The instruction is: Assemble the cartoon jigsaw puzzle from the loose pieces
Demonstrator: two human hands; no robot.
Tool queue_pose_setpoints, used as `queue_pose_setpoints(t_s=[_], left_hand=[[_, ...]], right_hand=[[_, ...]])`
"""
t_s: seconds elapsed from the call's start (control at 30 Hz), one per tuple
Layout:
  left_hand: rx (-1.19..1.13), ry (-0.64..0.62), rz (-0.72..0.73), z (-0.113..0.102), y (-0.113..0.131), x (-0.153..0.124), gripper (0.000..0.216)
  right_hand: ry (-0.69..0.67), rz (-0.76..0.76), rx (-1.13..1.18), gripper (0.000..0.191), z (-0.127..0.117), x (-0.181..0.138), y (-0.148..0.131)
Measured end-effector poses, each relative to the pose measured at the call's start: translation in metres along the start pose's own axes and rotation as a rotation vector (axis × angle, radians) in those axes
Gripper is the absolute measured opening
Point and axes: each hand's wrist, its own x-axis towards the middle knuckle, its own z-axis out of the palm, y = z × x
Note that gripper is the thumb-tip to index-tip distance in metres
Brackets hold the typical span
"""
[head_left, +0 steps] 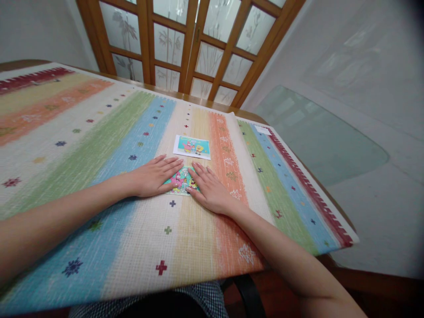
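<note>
A small picture puzzle (181, 180) with pink and yellow cartoon characters on a teal ground lies flat on the table. My left hand (153, 176) rests palm down over its left side, fingers stretched out. Over its right side lies my right hand (208, 185), also flat with fingers extended. Both hands touch the picture, and their fingers cover part of it. Just beyond the fingertips is a white-edged printed card (192, 147) showing similar pink and yellow characters; neither hand touches it.
A striped tablecloth (142, 247) covers the table. A small white paper (263, 130) lies near the far right edge. Wooden glass-paned doors (192, 44) stand behind the table, and a pale wall (364, 88) is at the right. A dark chair part (248, 296) shows below the near edge.
</note>
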Motion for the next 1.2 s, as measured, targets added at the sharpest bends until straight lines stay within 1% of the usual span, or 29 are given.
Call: queue_pose_setpoints(t_s=[0.07, 0.13, 0.17, 0.2, 0.23, 0.27, 0.3, 0.33, 0.4, 0.47, 0.53, 0.6, 0.7, 0.8, 0.93, 1.03, 1.2], left_hand=[[-0.054, 0.041, -0.016, 0.0, -0.001, -0.001, 0.074], [-0.145, 0.158, -0.065, -0.001, -0.004, -0.004, 0.074], [-0.204, 0.25, -0.103, -0.002, -0.007, -0.006, 0.073], [-0.266, 0.369, -0.15, -0.003, -0.011, -0.009, 0.071], [-0.328, 0.489, -0.198, -0.004, -0.015, -0.011, 0.068], [-0.387, 0.61, -0.245, -0.004, -0.02, -0.013, 0.065], [-0.437, 0.712, -0.288, -0.003, -0.024, -0.015, 0.062], [-0.487, 0.786, -0.327, -0.002, -0.028, -0.016, 0.06], [-0.586, 0.878, -0.393, 0.0, -0.034, -0.017, 0.058], [-0.625, 0.903, -0.413, 0.002, -0.036, -0.016, 0.056], [-0.615, 0.895, -0.406, 0.002, -0.036, -0.015, 0.056], [-0.584, 0.873, -0.403, 0.002, -0.034, -0.015, 0.055], [-0.546, 0.816, -0.405, 0.002, -0.036, -0.016, 0.056], [-0.542, 0.773, -0.39, 0.005, -0.04, -0.015, 0.056], [-0.536, 0.735, -0.386, 0.007, -0.041, -0.014, 0.057], [-0.518, 0.704, -0.377, 0.005, -0.04, -0.015, 0.057], [-0.499, 0.684, -0.393, 0.004, -0.038, -0.014, 0.058]], right_hand=[[0.053, 0.002, 0.094, 0.067, 0.0, -0.001, 0.006], [0.173, 0.049, 0.212, 0.062, -0.002, -0.003, 0.014], [0.251, 0.088, 0.259, 0.059, -0.004, -0.004, 0.017], [0.325, 0.126, 0.285, 0.057, -0.005, -0.005, 0.018], [0.378, 0.157, 0.286, 0.056, -0.007, -0.005, 0.016], [0.397, 0.174, 0.263, 0.055, -0.009, -0.005, 0.012], [0.381, 0.178, 0.221, 0.054, -0.011, -0.005, 0.005], [0.329, 0.171, 0.167, 0.053, -0.012, -0.004, -0.005], [0.177, 0.141, 0.053, 0.052, -0.012, 0.002, -0.03], [0.072, 0.123, -0.006, 0.055, -0.009, 0.01, -0.055], [0.043, 0.155, -0.019, 0.063, -0.004, 0.019, -0.072], [0.026, 0.2, -0.004, 0.072, 0.002, 0.026, -0.079], [0.002, 0.225, 0.018, 0.077, 0.01, 0.029, -0.075], [0.009, 0.225, 0.014, 0.076, 0.012, 0.023, -0.064], [0.003, 0.257, -0.026, 0.073, 0.005, 0.006, -0.041], [-0.017, 0.282, -0.051, 0.071, -0.003, -0.008, -0.012], [-0.018, 0.322, -0.108, 0.069, -0.016, -0.025, 0.047]])
